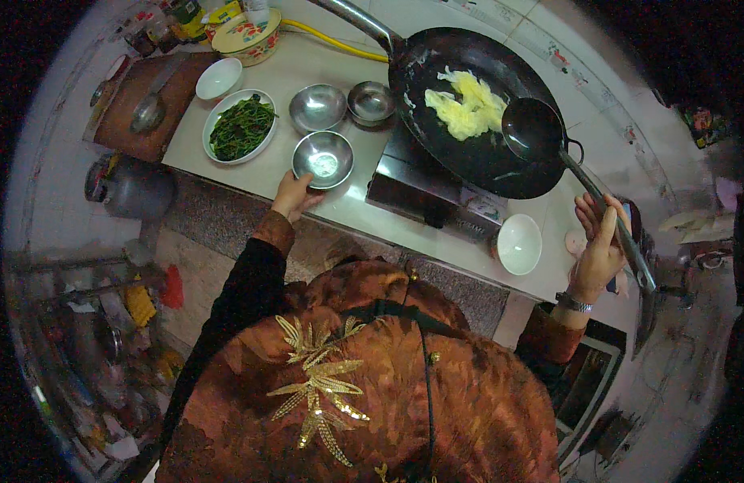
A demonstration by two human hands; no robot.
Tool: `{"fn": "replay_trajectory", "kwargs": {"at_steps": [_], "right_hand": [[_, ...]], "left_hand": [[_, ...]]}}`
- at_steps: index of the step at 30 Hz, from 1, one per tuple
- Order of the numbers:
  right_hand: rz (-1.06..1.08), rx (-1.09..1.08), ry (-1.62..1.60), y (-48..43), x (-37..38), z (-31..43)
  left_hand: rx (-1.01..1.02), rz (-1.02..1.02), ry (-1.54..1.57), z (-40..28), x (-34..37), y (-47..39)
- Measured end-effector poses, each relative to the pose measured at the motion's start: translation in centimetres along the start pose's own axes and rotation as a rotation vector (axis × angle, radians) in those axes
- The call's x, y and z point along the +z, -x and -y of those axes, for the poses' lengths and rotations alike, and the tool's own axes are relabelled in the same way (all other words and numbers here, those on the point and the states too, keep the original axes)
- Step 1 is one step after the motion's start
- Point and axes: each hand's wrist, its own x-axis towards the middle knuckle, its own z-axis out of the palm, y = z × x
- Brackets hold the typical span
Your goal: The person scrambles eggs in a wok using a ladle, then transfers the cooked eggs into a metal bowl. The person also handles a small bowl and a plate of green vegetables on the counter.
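My left hand (295,196) grips the near rim of a small steel bowl (335,148), which shows only a bright shine inside. In my right hand (600,250) is the long metal handle of a ladle (532,130). The ladle's dark round head rests in a black wok (456,157), beside a clump of yellow scrambled egg (465,105). Under the wok is a gas stove (438,196). Two more steel bowls stand behind the held one: a wider bowl (317,107) and a smaller bowl (372,101).
An oval white dish of cooked greens (242,130) sits left, near a white bowl (220,79) and a brown board (142,121) with a metal spoon (148,111). Another white bowl (519,244) is at the counter's front edge. A yellow hose (335,42) runs behind; a gas cylinder (130,187) stands below left.
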Motion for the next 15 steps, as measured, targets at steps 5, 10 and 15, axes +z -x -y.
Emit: {"fn": "replay_trajectory", "kwargs": {"at_steps": [5,10,15], "right_hand": [[0.011,-0.009,0.022,0.2,0.5,-0.1],[0.025,-0.001,0.022,0.2,0.7,-0.5],[0.039,0.006,-0.006,0.0,0.5,-1.0]], "left_hand": [[-0.062,0.089,-0.029,-1.7,-0.2,0.4],[-0.050,0.298,0.206,-4.1,-0.8,3.0],[-0.015,0.312,0.195,-6.6,-1.0,6.0]]}}
